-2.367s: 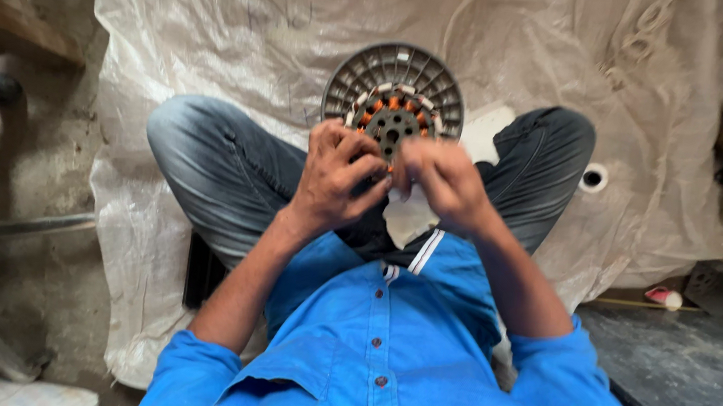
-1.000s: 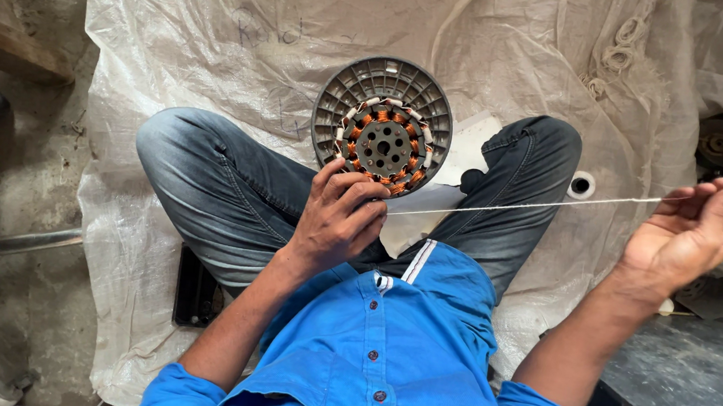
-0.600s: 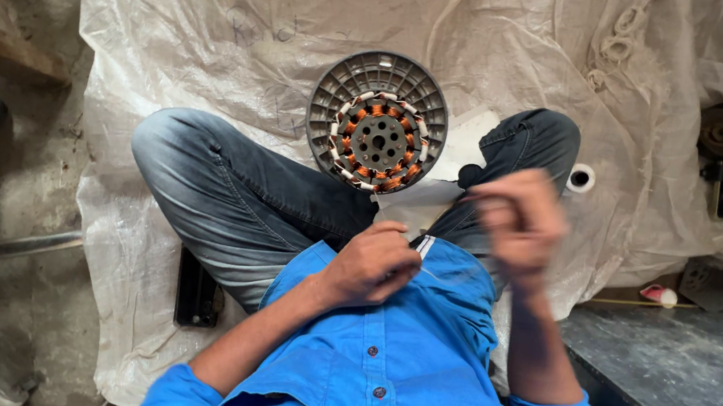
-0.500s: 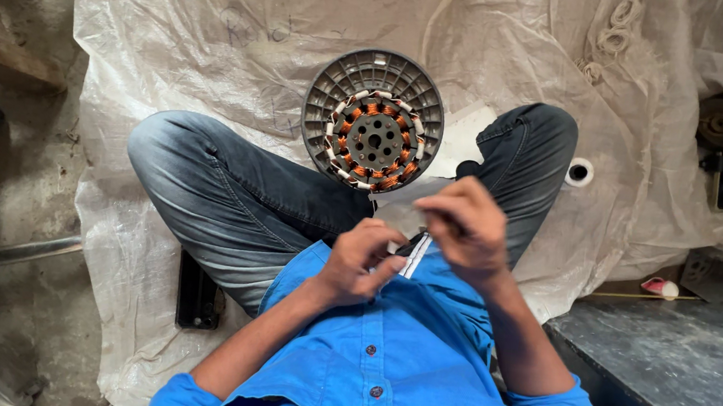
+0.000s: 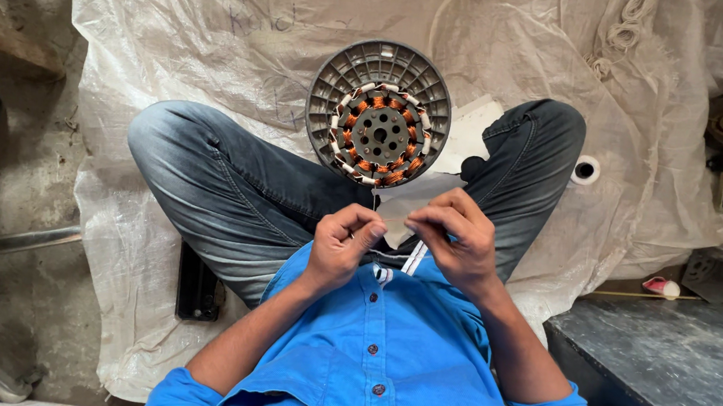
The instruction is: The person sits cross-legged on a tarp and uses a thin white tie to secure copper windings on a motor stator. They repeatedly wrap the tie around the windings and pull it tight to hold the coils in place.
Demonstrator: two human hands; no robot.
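Both sets of fingers pinched nearly closed. Left hand (image 5: pixel 340 250) and right hand (image 5: pixel 454 240) grasp a thin white strip (image 5: pixel 389 217) just below the motor stator (image 5: pixel 378 113) on my lap.

The motor stator (image 5: pixel 378 113) is propped between the crossed legs at 12 o'clock, on the plastic sheet (image 5: pixel 219 27). Both hands, left (image 5: pixel 341 247) and right (image 5: pixel 456 240), are held close together just below it. A tape roll (image 5: pixel 585 170) lies at 2 o'clock.

Whatever the fingers (image 5: pixel 375 231) pinch, perhaps thread, is too thin to tell.
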